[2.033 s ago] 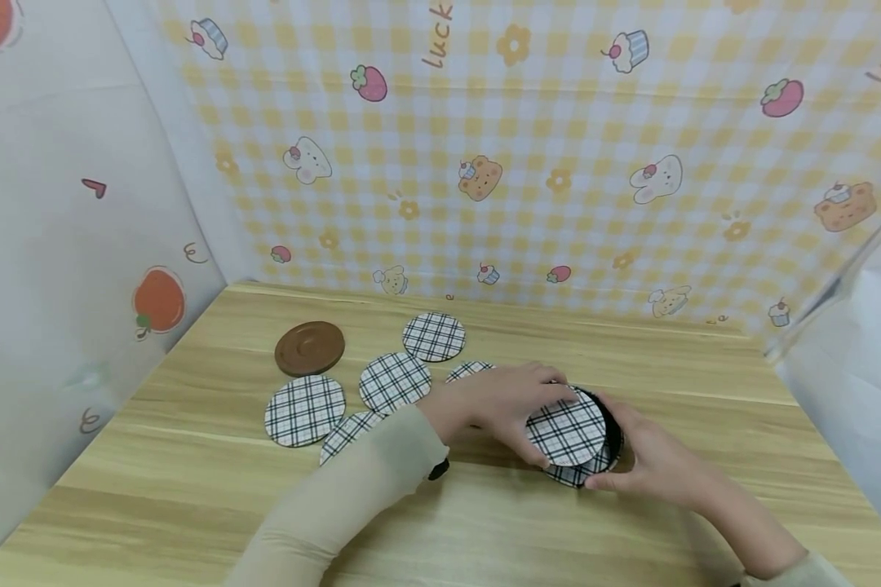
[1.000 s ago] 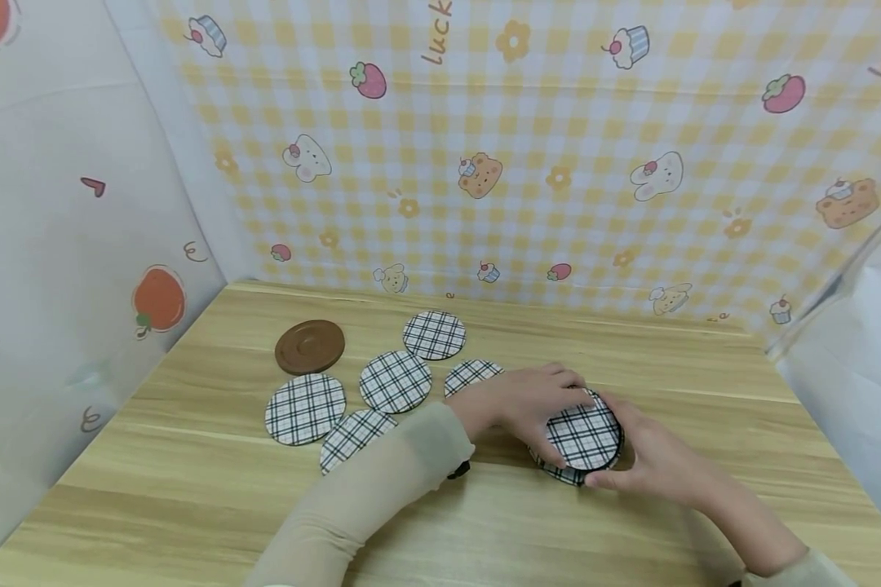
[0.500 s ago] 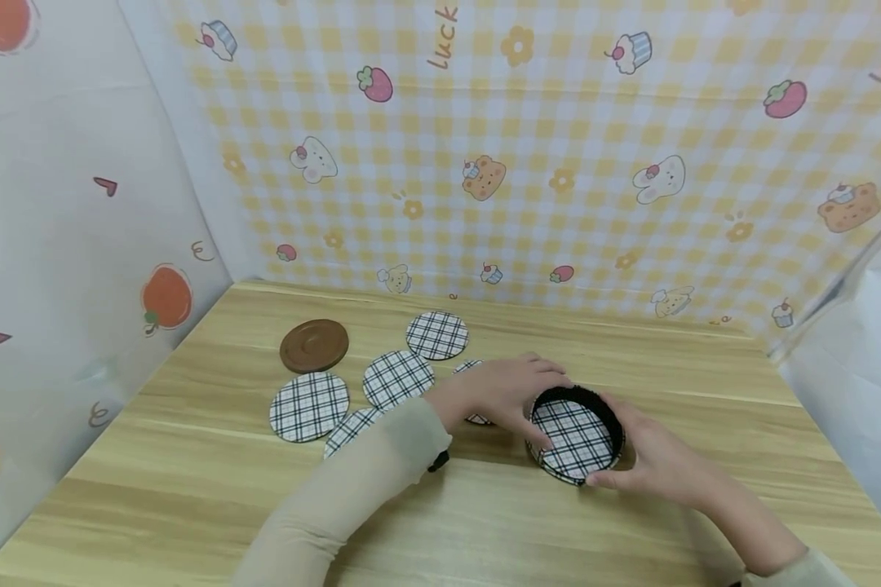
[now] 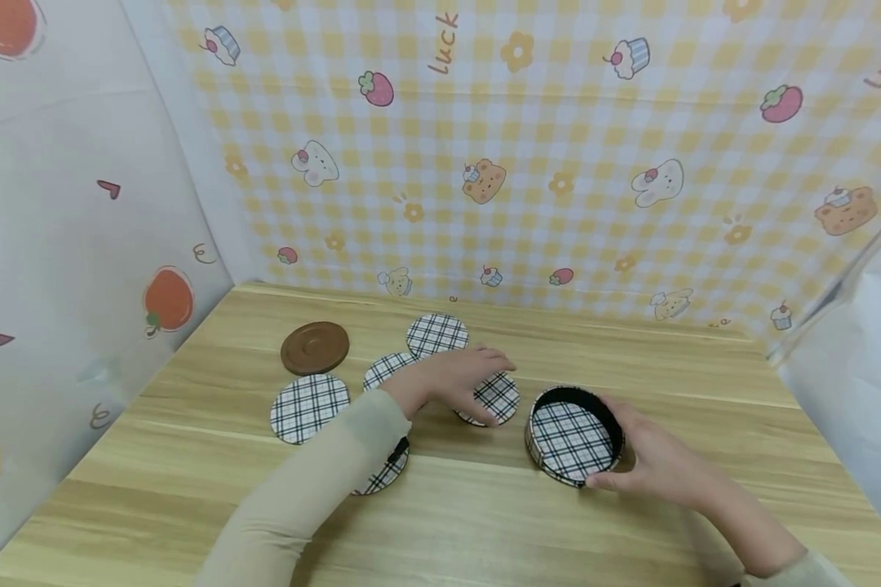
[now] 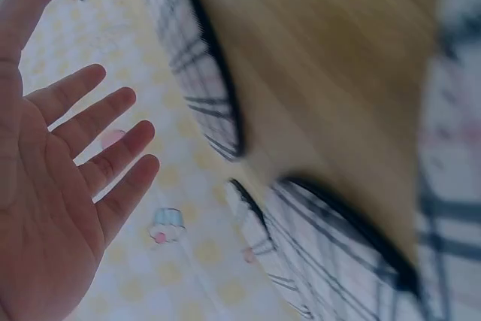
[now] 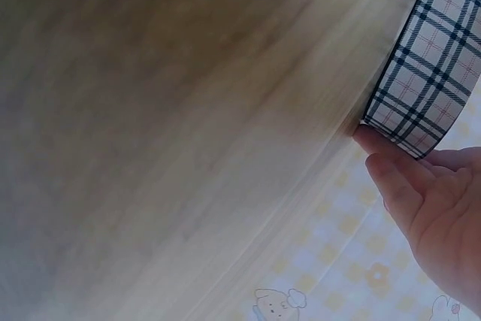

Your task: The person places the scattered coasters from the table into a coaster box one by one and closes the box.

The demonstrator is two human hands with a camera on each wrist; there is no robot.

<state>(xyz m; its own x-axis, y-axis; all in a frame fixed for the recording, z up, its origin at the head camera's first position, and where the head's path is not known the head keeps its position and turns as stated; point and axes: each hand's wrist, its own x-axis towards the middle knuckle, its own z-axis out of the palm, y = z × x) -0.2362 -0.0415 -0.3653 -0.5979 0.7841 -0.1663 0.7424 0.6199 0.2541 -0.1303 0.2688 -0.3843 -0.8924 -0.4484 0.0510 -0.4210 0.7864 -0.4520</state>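
A round, plaid-covered coaster holder (image 4: 534,440) with a black inner wall stands on the table at right. My right hand (image 4: 657,456) grips its right side, thumb at the near edge and fingers behind. In the right wrist view the holder's plaid wall (image 6: 428,65) rests against the fingers. A plaid disc shows inside the holder. My left hand (image 4: 451,379) is spread over a loose plaid coaster (image 4: 498,399) and covers part of it. The left wrist view shows that hand (image 5: 52,186) with straight, parted fingers and nothing in it.
More plaid coasters lie left of the holder: one at the back (image 4: 437,334), one at far left (image 4: 308,408), and others partly under my left arm. A brown round disc (image 4: 316,348) lies behind them. A patterned cloth wall (image 4: 558,220) bounds the table.
My left hand set a plaid coaster into the holder, let go, and moved left to above another coaster. My right hand stays on the holder.
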